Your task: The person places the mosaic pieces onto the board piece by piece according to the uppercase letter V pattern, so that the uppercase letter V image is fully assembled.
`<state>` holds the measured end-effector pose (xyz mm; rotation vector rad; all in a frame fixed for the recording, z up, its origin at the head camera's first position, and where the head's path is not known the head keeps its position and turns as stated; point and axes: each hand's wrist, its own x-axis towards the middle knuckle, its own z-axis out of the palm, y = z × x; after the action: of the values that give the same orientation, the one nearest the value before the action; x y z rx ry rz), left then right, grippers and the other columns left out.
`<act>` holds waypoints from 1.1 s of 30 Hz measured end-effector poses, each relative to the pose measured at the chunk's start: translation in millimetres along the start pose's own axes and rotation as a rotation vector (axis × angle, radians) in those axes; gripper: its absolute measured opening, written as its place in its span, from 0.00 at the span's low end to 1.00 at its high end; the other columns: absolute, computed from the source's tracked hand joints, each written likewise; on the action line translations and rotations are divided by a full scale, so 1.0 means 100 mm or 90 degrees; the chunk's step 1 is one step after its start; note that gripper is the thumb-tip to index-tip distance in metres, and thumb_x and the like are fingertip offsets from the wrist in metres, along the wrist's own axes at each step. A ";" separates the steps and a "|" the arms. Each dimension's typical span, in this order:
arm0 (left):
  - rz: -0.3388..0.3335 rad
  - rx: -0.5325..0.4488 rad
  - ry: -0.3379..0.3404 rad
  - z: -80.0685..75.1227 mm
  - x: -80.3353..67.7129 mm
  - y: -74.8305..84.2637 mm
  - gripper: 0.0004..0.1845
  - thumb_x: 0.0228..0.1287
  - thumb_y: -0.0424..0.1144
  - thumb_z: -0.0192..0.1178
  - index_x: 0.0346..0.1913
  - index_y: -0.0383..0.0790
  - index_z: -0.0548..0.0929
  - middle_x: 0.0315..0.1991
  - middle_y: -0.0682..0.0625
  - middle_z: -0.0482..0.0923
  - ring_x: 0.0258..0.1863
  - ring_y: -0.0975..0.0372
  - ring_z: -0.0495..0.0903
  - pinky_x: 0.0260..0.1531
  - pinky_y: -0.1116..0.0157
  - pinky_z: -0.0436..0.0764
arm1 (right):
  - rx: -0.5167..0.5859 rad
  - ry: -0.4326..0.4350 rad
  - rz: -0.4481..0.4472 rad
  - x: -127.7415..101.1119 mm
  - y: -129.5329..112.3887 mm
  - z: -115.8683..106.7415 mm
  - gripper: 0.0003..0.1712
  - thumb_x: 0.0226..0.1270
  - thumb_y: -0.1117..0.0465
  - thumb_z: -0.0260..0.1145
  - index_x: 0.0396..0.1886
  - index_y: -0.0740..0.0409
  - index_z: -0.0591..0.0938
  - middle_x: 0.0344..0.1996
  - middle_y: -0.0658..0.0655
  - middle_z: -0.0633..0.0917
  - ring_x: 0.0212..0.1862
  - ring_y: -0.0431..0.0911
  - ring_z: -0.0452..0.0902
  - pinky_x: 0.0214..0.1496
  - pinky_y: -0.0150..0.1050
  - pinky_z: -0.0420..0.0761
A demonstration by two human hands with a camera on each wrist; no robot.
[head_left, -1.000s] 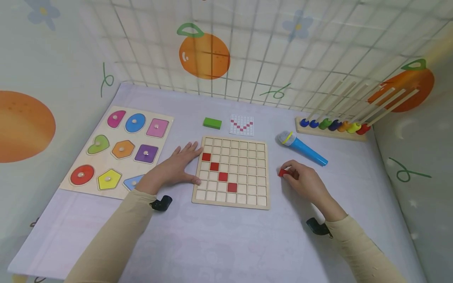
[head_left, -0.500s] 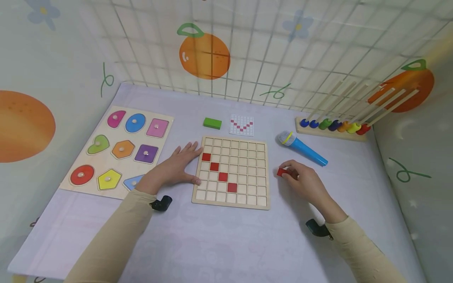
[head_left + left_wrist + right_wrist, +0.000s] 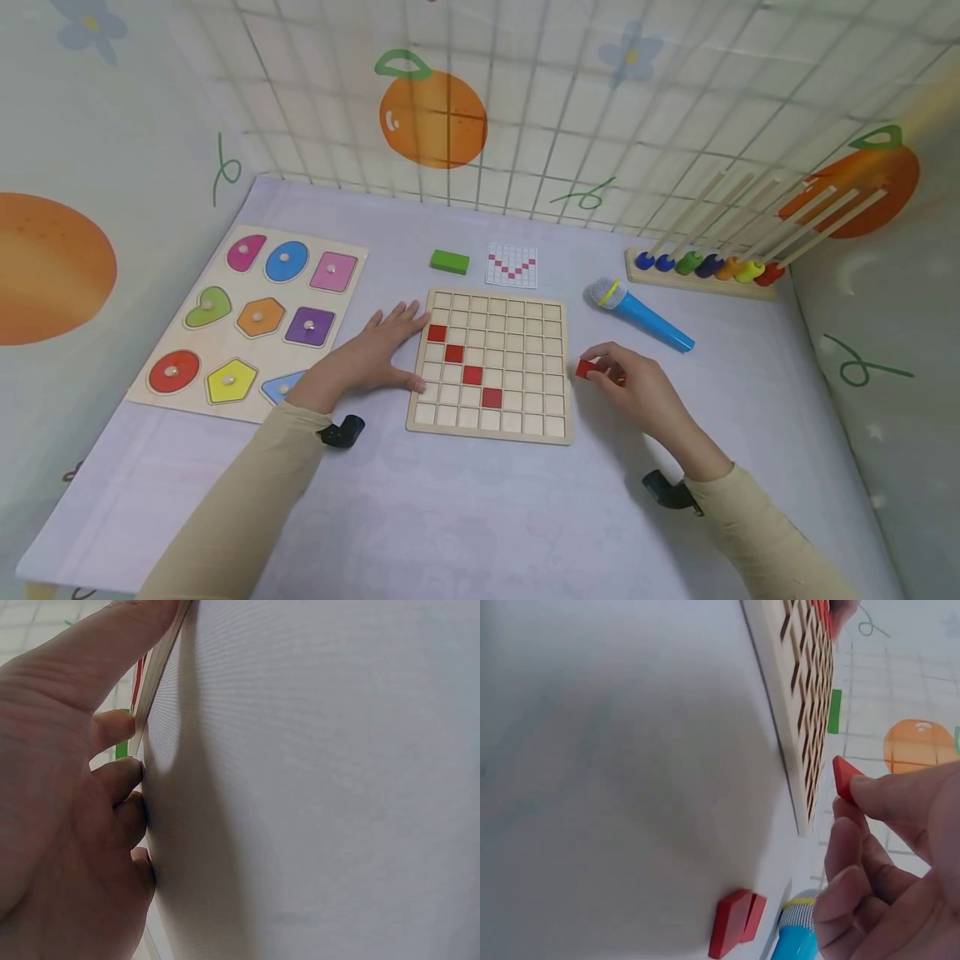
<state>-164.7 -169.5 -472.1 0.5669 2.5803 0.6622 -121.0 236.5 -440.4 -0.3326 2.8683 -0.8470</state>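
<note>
Between thumb and fingertips, my right hand (image 3: 633, 387) pinches a small red square tile (image 3: 586, 368), just off the right edge of the wooden grid board (image 3: 489, 432). In the right wrist view the pinched tile (image 3: 845, 777) stands tilted, raised above the table. My left hand (image 3: 371, 354) lies with fingers spread, its thumb and fingertips at the board's left edge. Several red tiles (image 3: 472, 375) sit in the board's cells in a diagonal running down to the right. Two more red tiles (image 3: 732, 922) lie on the table below my right hand, hidden from the head view.
Behind the board are a green block (image 3: 450, 262) and a pattern card (image 3: 512, 265) with a red V. A blue toy microphone (image 3: 645, 317) lies right of it, before a peg rack (image 3: 701, 282) with coloured beads. At left lies a shape puzzle board (image 3: 255, 346).
My right hand has moved a little left toward the board with the red tile, which now shows more of its face. The left hand has stayed in place.
</note>
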 end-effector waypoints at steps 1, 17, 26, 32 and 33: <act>0.000 0.001 0.000 0.00 0.00 0.00 0.63 0.51 0.62 0.76 0.83 0.49 0.48 0.84 0.47 0.34 0.82 0.54 0.30 0.80 0.51 0.31 | 0.004 -0.002 -0.004 0.00 -0.01 0.00 0.14 0.70 0.63 0.68 0.54 0.51 0.82 0.39 0.55 0.87 0.36 0.48 0.78 0.36 0.37 0.83; -0.004 -0.009 0.002 -0.01 -0.02 0.02 0.64 0.50 0.61 0.76 0.83 0.49 0.48 0.84 0.48 0.34 0.82 0.54 0.30 0.80 0.51 0.32 | 0.028 -0.016 -0.028 0.03 -0.14 0.08 0.13 0.71 0.62 0.68 0.54 0.50 0.84 0.37 0.51 0.86 0.36 0.46 0.77 0.33 0.36 0.82; -0.004 -0.005 0.001 0.01 0.00 -0.01 0.64 0.50 0.62 0.76 0.83 0.50 0.48 0.84 0.49 0.34 0.82 0.55 0.30 0.80 0.51 0.31 | 0.043 -0.030 -0.042 0.06 -0.24 0.16 0.13 0.71 0.62 0.69 0.53 0.50 0.83 0.37 0.51 0.87 0.37 0.46 0.78 0.37 0.38 0.83; 0.001 -0.003 0.002 0.00 0.00 -0.01 0.64 0.50 0.62 0.76 0.83 0.50 0.48 0.84 0.48 0.34 0.82 0.55 0.30 0.80 0.52 0.31 | 0.045 -0.034 -0.058 0.09 -0.32 0.22 0.14 0.70 0.61 0.70 0.53 0.50 0.84 0.35 0.48 0.86 0.36 0.44 0.78 0.35 0.37 0.82; 0.002 -0.002 0.002 0.00 0.00 0.00 0.64 0.50 0.62 0.76 0.83 0.49 0.48 0.84 0.48 0.34 0.82 0.54 0.30 0.80 0.52 0.31 | 0.046 -0.034 -0.061 0.09 -0.33 0.23 0.14 0.70 0.61 0.71 0.53 0.49 0.84 0.35 0.48 0.86 0.36 0.44 0.78 0.35 0.37 0.82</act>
<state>-164.3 -170.0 -472.5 0.5696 2.5811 0.6688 -120.0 195.2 -441.6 -0.4795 2.7843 -0.9395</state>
